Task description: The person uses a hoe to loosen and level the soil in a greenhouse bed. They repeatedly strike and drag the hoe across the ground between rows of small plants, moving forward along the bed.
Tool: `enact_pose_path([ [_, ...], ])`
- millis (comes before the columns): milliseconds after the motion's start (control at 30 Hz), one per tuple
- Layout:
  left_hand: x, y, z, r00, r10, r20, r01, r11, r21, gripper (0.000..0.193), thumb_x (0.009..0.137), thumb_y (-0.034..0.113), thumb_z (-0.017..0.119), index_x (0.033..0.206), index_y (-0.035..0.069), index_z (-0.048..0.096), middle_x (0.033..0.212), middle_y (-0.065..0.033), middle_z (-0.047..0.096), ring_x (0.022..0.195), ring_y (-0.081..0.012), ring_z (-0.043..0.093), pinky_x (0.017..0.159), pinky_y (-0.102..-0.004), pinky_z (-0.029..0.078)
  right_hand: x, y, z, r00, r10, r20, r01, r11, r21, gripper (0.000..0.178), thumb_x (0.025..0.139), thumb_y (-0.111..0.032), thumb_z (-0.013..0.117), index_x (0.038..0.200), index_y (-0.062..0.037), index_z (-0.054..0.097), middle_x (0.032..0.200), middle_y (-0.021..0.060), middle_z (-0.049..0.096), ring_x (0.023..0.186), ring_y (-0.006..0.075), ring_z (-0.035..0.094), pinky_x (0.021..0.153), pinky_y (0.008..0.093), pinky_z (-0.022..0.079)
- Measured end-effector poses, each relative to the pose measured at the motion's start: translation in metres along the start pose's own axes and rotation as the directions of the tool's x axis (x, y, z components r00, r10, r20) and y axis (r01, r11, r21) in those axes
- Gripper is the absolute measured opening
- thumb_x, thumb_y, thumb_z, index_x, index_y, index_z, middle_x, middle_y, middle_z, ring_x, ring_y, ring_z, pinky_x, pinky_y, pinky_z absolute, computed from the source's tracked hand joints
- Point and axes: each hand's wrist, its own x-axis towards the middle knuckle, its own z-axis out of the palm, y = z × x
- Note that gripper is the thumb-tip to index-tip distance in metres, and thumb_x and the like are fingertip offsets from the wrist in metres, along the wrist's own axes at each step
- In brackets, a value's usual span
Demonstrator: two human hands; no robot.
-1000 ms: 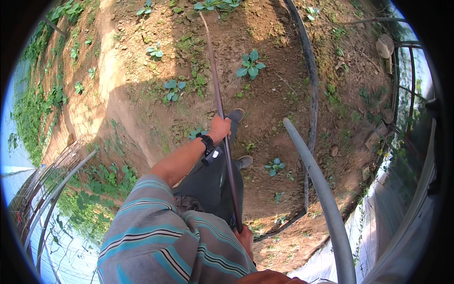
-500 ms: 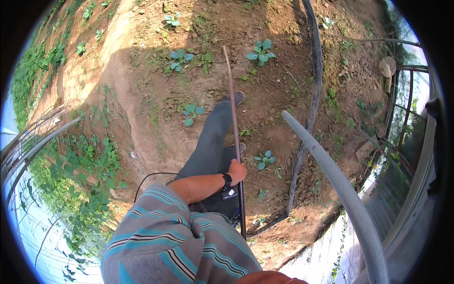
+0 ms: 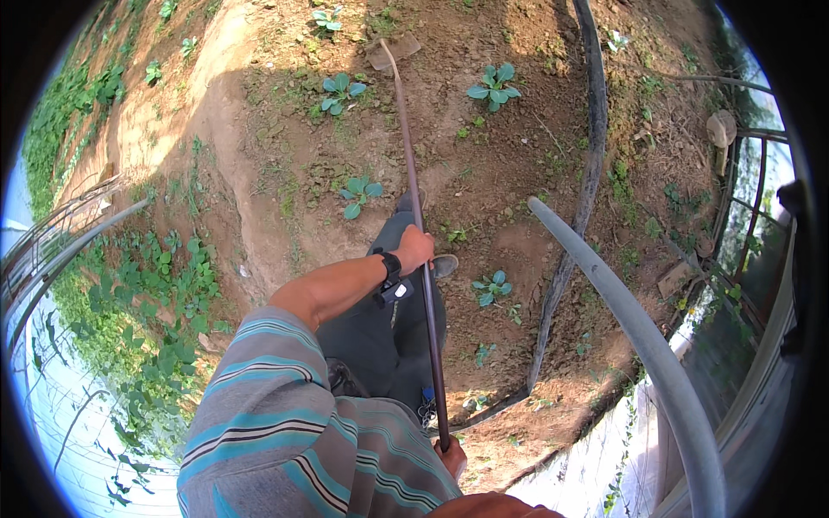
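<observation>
A long-handled hoe (image 3: 412, 164) slants away from me over the soil, its flat blade (image 3: 406, 52) resting on or just above the ground at the far end. My left hand (image 3: 414, 249), with a black watch on its wrist, is closed round the middle of the handle. Lower down, my right hand (image 3: 452, 456) grips the near end; my striped sleeve and body hide most of that arm. Leafy seedlings flank the hoe: one left of the handle (image 3: 343, 92), another to its right (image 3: 494, 86), and one (image 3: 360, 197) nearer my feet.
A dark flat hose (image 3: 596, 129) runs along the soil on the right. Nearer, a curved grey metal pipe (image 3: 630, 319) arches up from the lower right. Vines (image 3: 164, 285) and bent metal rods (image 3: 78, 233) stand on the left. My shoe (image 3: 445, 266) is beside the handle.
The hoe's far end has swung left and its blade now shows. My left hand has moved forward and slightly left. My right hand has come into view on the near end.
</observation>
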Motion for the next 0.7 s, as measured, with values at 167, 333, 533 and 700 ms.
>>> enact_pose_path([
  [167, 0.062, 0.159, -0.022, 0.905, 0.38, -0.19, -0.337, 0.914, 0.224, 0.028, 0.102, 0.017, 0.058, 0.098, -0.01, 0.052, 0.069, -0.0184, 0.063, 0.051, -0.0311, 0.065, 0.046, -0.0476, 0.054, 0.076, -0.161, -0.033, 0.979, -0.2, -0.029, 0.202, 0.975, 0.09, 0.033, 0.092, -0.027, 0.071, 0.113, -0.0021, 0.068, 0.088, 0.0242, 0.072, 0.084, 0.0448, 0.071, 0.076, 0.053, 0.056],
  [333, 0.107, 0.215, -0.034, 0.828, 0.512, -0.228, -0.323, 0.768, 0.552, 0.034, 0.102, 0.024, 0.061, 0.101, -0.01, 0.057, 0.074, -0.0209, 0.068, 0.061, -0.0365, 0.07, 0.053, -0.0462, 0.055, 0.099, -0.207, -0.044, 0.979, -0.202, 0.035, 0.198, 0.976, 0.092, 0.031, 0.091, -0.026, 0.072, 0.105, 0.0005, 0.067, 0.087, 0.0258, 0.071, 0.084, 0.0458, 0.07, 0.076, 0.0529, 0.055],
  [533, -0.027, -0.023, 0.014, 0.913, 0.35, -0.211, -0.153, 0.771, 0.617, 0.037, 0.102, 0.024, 0.058, 0.11, -0.01, 0.046, 0.097, -0.0345, 0.066, 0.09, -0.0498, 0.068, 0.077, -0.0568, 0.053, -0.035, -0.034, -0.048, 0.984, 0.011, 0.176, -0.039, 0.987, 0.158, 0.033, 0.087, -0.03, 0.075, 0.103, -0.0012, 0.07, 0.076, 0.0239, 0.067, 0.074, 0.0423, 0.069, 0.07, 0.0487, 0.053],
  [700, -0.138, -0.183, 0.032, 0.991, -0.101, 0.09, 0.013, 0.735, 0.678, 0.038, 0.099, 0.021, 0.059, 0.112, -0.013, 0.05, 0.101, -0.0303, 0.071, 0.089, -0.0427, 0.073, 0.071, -0.0543, 0.054, -0.137, 0.06, -0.049, 0.916, 0.289, 0.278, -0.305, 0.952, 0.016, 0.03, 0.088, -0.028, 0.075, 0.101, -0.0014, 0.07, 0.077, 0.022, 0.069, 0.074, 0.0393, 0.07, 0.071, 0.047, 0.054],
])
